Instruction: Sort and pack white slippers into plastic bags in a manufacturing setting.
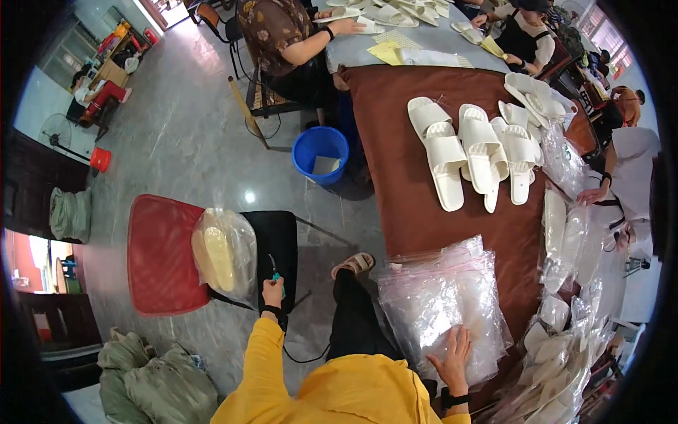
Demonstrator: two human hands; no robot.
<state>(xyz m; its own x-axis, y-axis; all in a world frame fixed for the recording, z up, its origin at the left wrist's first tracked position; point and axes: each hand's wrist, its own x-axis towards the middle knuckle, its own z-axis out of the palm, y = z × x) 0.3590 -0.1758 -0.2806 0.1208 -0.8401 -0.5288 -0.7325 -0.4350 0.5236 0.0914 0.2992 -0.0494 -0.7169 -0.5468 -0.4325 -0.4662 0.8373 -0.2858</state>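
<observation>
My left hand (pixel 272 293) is closed round a small teal-handled tool (pixel 278 278) with a curved metal tip. It hovers beside the black seat of a chair with a red back (pixel 161 254). On that chair lies a clear bag with pale slippers (pixel 219 258) inside. My right hand (pixel 452 357) rests with spread fingers on a stack of clear plastic bags (pixel 431 304) at the table's near end. Farther up the brown tablecloth (pixel 417 226), several cream slippers (pixel 446 159) lie in overlapping pairs.
Bagged slippers (pixel 558 367) crowd the table's right edge. A blue bucket (pixel 320 154) stands on the floor left of the table. Green-grey sacks (pixel 159 378) lie at lower left. Several people sit or stand round the table; one person's hand (pixel 346 26) touches slippers at the far end.
</observation>
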